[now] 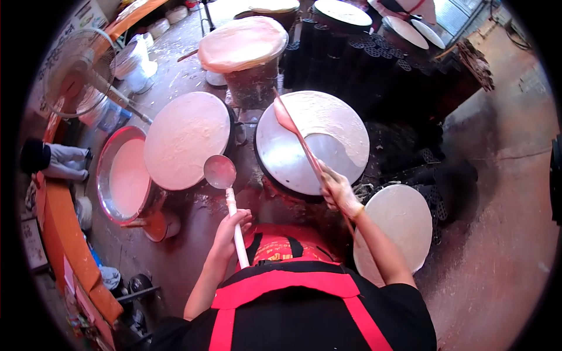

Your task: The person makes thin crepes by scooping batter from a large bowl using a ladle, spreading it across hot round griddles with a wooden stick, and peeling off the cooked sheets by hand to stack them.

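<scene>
My left hand (pixel 234 225) is closed around the pale handle of a ladle (pixel 220 171), whose round bowl is raised near the edge of a batter-covered griddle (pixel 187 140). In my right hand (pixel 336 188) is a long thin wooden stick (pixel 303 145), slanting across the middle griddle (pixel 281 161). Pale batter (pixel 325 111) coats the far and right part of that griddle; bare metal shows on its near left. A pinkish lump of batter (pixel 284 114) clings by the stick's far end.
A red-rimmed basin (pixel 102 175) of pale liquid batter stands at left. Stacked thin sheets (pixel 243 42) rest on a bucket (pixel 253 85) ahead. Another coated griddle (pixel 404 225) lies by my right forearm. A fan (pixel 79 73) and a person's legs (pixel 67 161) are at left; dark perforated briquettes (pixel 374 50) lie behind.
</scene>
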Tool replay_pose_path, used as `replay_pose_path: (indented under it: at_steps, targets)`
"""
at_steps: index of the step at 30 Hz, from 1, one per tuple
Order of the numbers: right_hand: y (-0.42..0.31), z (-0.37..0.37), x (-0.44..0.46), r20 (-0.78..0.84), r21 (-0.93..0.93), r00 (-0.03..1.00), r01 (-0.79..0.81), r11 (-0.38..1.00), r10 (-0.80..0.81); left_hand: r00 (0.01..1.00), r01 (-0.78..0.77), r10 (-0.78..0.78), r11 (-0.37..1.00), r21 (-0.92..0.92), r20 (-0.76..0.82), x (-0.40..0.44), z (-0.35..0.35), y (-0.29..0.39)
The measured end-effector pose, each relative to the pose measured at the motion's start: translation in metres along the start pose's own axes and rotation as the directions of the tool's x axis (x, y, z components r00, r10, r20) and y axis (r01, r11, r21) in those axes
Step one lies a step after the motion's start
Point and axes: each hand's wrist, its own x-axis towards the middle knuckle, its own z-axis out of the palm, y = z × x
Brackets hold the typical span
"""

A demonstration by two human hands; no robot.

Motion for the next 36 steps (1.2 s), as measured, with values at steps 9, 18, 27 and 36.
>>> replay_pose_path:
  at_steps: [9, 18, 27, 36]
  targets:
    - [-0.001, -0.089, 0.045, -0.19, -0.036, 0.977, 0.087, 0.996, -0.093, 0.984, -0.115, 0.1, 0.988, -0.1, -0.147, -0.027, 0.015, -0.009]
    - [-0.014, -0.116, -0.01, 0.118, -0.155, 0.993, -0.01, 0.988, 0.029, 0.972, -0.131, 0.123, 0.991, -0.026, -0.199, -0.039, 0.016, -0.005]
    - [-0.028, -0.083, 0.024, 0.235, -0.232, 0.971, 0.022, 0.972, 0.034, 0.963, -0.118, 0.118, 0.993, 0.016, -0.244, -0.061, 0.026, 0.0]
    - [-0.025, -0.085, 0.068, 0.12, -0.08, 0.993, 0.011, 0.997, -0.001, 0.941, -0.078, 0.121, 0.986, 0.144, -0.316, -0.083, 0.015, -0.003]
